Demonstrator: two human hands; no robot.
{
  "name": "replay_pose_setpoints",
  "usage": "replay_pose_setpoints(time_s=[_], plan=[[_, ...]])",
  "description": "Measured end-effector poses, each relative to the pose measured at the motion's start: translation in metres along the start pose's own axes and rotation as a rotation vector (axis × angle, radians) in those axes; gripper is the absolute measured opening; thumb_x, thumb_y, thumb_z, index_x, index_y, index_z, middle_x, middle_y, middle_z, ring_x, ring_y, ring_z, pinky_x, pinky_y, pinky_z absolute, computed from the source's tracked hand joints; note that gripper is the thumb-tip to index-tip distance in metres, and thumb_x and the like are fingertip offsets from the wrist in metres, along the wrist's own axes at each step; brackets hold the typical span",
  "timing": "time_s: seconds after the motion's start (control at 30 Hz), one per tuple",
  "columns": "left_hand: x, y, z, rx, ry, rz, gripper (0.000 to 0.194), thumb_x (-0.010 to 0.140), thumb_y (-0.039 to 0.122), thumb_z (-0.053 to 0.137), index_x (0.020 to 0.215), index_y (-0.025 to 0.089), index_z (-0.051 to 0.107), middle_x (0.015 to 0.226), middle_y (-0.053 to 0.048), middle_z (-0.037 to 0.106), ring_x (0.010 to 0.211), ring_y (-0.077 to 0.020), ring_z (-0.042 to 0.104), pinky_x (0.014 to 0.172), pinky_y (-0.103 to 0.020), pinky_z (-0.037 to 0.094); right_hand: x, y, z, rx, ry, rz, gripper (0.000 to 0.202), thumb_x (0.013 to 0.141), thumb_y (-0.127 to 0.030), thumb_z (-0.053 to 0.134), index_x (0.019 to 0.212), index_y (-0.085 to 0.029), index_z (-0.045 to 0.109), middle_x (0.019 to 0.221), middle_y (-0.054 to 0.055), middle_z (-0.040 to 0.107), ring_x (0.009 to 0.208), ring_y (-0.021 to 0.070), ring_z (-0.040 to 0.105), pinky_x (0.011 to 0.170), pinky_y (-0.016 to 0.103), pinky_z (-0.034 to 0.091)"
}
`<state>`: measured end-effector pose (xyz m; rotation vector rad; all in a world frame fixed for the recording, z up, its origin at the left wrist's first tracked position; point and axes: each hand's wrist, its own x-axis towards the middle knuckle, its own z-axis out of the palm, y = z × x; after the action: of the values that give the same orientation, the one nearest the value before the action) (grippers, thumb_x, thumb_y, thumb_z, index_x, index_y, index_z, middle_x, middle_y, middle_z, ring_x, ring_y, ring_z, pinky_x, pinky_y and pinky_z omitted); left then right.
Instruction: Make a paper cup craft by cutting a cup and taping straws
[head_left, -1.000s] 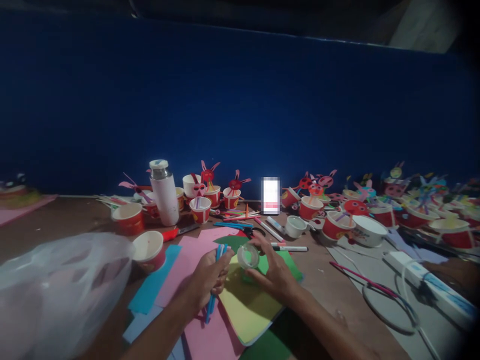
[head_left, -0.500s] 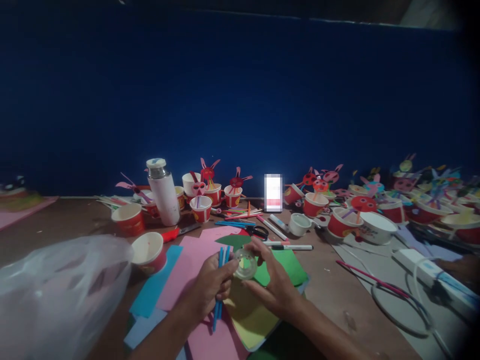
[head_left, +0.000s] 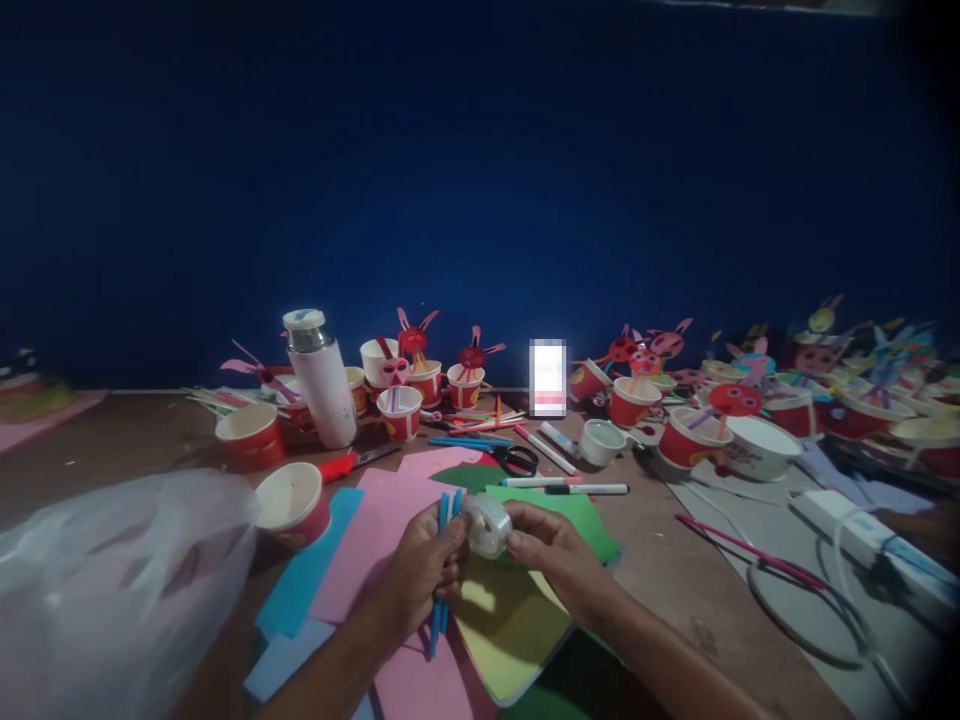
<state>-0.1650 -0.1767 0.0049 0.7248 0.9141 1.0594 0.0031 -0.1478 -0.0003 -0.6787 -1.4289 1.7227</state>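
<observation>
Blue sticks [head_left: 437, 628] stand in the closed fingers of my left hand [head_left: 429, 562]. A clear roll of tape [head_left: 489, 527] is tilted between my two hands, its left edge at my left fingertips. The fingers of my right hand [head_left: 547, 545] pinch its right side. Beneath the hands lie pink paper [head_left: 367, 530], yellow paper [head_left: 510, 625] and green paper [head_left: 592, 525].
At the left are a plastic bag [head_left: 120, 590], a red paper cup [head_left: 294, 508] and a white flask [head_left: 322, 385]. Scissors [head_left: 517, 460] and markers [head_left: 589, 490] lie behind the papers. Decorated cups [head_left: 694, 438] and a power strip [head_left: 862, 535] are at the right.
My right fingers, spread beside the tape before, have closed on its right edge. The roll has turned to show more of its side. The view has shifted slightly.
</observation>
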Motion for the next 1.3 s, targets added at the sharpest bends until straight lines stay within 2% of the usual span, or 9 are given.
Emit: replay_pose_setpoints(time_s=[0.17, 0.4, 0.53, 0.7, 0.83, 0.9, 1.07, 1.2, 1.3], plan=[[0.001, -0.002, 0.002, 0.052, 0.023, 0.015, 0.032, 0.072, 0.047, 0.060, 0.079, 0.019, 0.045, 0.047, 0.012, 0.026, 0.036, -0.0015, 0.016, 0.033, -0.014, 0.014, -0.003, -0.004, 0.002, 0.012, -0.037, -0.023, 0.022, 0.072, -0.032, 0.063, 0.087, -0.017, 0.065, 0.088, 0.004, 0.058, 0.083, 0.0173, 0.051, 0.078, 0.029, 0.038], [-0.002, -0.004, 0.002, 0.174, 0.077, 0.077, 0.033, 0.072, 0.043, 0.060, 0.092, 0.018, 0.052, 0.047, 0.011, 0.033, 0.037, -0.0022, 0.024, 0.035, -0.013, 0.019, -0.002, 0.000, -0.001, 0.053, -0.016, 0.053, 0.012, 0.069, -0.027, 0.057, 0.073, -0.015, 0.059, 0.067, 0.000, 0.050, 0.063, 0.0122, 0.043, 0.062, 0.023, 0.036], [-0.004, -0.001, 0.003, 0.209, 0.106, 0.099, 0.035, 0.070, 0.039, 0.064, 0.096, 0.017, 0.054, 0.047, 0.010, 0.035, 0.038, -0.0023, 0.027, 0.038, -0.014, 0.022, -0.001, 0.004, -0.002, 0.056, -0.026, 0.062, 0.013, 0.070, -0.026, 0.053, 0.074, -0.016, 0.059, 0.068, 0.000, 0.051, 0.063, 0.0122, 0.043, 0.060, 0.023, 0.036], [-0.009, 0.004, 0.008, 0.314, 0.130, 0.123, 0.033, 0.067, 0.036, 0.067, 0.091, 0.016, 0.058, 0.056, 0.005, 0.048, 0.046, -0.0046, 0.037, 0.043, -0.015, 0.031, -0.001, 0.004, -0.003, 0.043, -0.018, 0.100, 0.021, 0.077, -0.035, 0.053, 0.074, -0.015, 0.058, 0.069, 0.000, 0.051, 0.061, 0.0110, 0.044, 0.055, 0.021, 0.036], [-0.011, 0.006, 0.012, 0.325, 0.140, 0.158, 0.028, 0.060, 0.032, 0.073, 0.078, 0.015, 0.059, 0.058, 0.004, 0.049, 0.052, -0.0065, 0.043, 0.049, -0.016, 0.037, -0.001, 0.001, -0.001, -0.081, -0.010, 0.022, 0.031, 0.078, -0.045, 0.056, 0.081, -0.015, 0.059, 0.067, -0.001, 0.051, 0.061, 0.0101, 0.045, 0.058, 0.021, 0.037], [-0.011, 0.005, 0.012, 0.315, 0.108, 0.140, 0.028, 0.061, 0.032, 0.073, 0.077, 0.016, 0.057, 0.057, 0.005, 0.047, 0.049, -0.0055, 0.041, 0.046, -0.016, 0.035, 0.000, 0.003, -0.002, -0.112, -0.006, -0.008, 0.032, 0.078, -0.047, 0.055, 0.082, -0.015, 0.058, 0.068, -0.002, 0.052, 0.061, 0.0098, 0.045, 0.059, 0.021, 0.037], [-0.008, 0.003, 0.007, 0.136, 0.006, 0.009, 0.025, 0.073, 0.038, 0.061, 0.084, 0.020, 0.047, 0.046, 0.012, 0.030, 0.035, -0.0019, 0.021, 0.035, -0.014, 0.016, 0.002, 0.012, -0.003, -0.085, 0.025, 0.018, 0.034, 0.084, -0.048, 0.047, 0.078, -0.016, 0.056, 0.066, -0.002, 0.050, 0.058, 0.0091, 0.044, 0.055, 0.020, 0.037], [-0.006, 0.003, 0.005, 0.039, -0.013, -0.088, 0.025, 0.075, 0.036, 0.059, 0.084, 0.020, 0.043, 0.045, 0.012, 0.029, 0.035, -0.0012, 0.016, 0.034, -0.015, 0.012, 0.002, 0.015, 0.001, -0.011, 0.045, 0.065, 0.035, 0.083, -0.050, 0.047, 0.076, -0.016, 0.052, 0.065, -0.001, 0.053, 0.059, 0.0102, 0.049, 0.057, 0.022, 0.039], [-0.005, 0.002, 0.004, 0.000, -0.045, -0.123, 0.023, 0.076, 0.034, 0.059, 0.080, 0.020, 0.040, 0.046, 0.012, 0.030, 0.035, -0.0010, 0.015, 0.034, -0.015, 0.012, 0.001, 0.018, 0.005, 0.063, 0.063, 0.116, 0.035, 0.083, -0.050, 0.046, 0.075, -0.017, 0.049, 0.061, -0.002, 0.054, 0.051, 0.0101, 0.051, 0.049, 0.022, 0.039]])
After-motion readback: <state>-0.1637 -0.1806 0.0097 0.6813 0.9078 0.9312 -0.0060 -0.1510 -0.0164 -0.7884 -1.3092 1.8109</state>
